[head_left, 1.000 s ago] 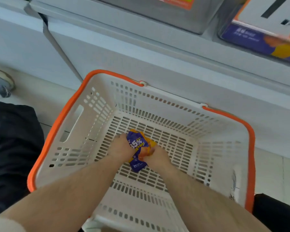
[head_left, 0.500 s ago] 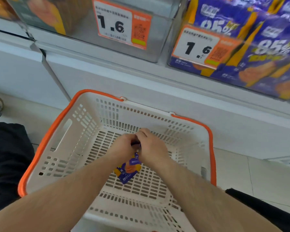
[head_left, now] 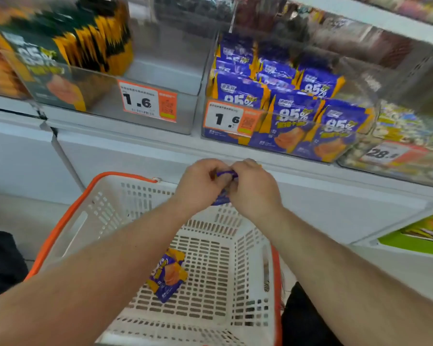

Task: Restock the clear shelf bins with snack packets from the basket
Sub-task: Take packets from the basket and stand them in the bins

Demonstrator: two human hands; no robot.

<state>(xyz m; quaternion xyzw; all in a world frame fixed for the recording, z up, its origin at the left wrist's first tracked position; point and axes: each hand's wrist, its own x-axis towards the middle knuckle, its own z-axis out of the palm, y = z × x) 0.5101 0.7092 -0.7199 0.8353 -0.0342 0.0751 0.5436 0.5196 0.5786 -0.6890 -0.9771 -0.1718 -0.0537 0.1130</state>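
My left hand (head_left: 198,186) and my right hand (head_left: 254,189) are pressed together above the far rim of the white basket (head_left: 90,216), both gripping purple snack packets (head_left: 226,174); only purple edges show between the fingers. One more purple and orange packet (head_left: 168,273) lies on the basket floor. Straight above my hands stands a clear bin (head_left: 348,78) stacked with matching purple "85%" packets.
To the left, another clear bin (head_left: 160,71) holds black and orange packets at its left end, with a 1.6 price tag. A bin of mixed sweets (head_left: 398,136) sits at the right. The basket has an orange rim and stands on the floor below the white shelf edge.
Both hands have risen out of the basket with the packets, toward the shelf. One packet stayed on the basket floor. My view has tilted up onto the bins.
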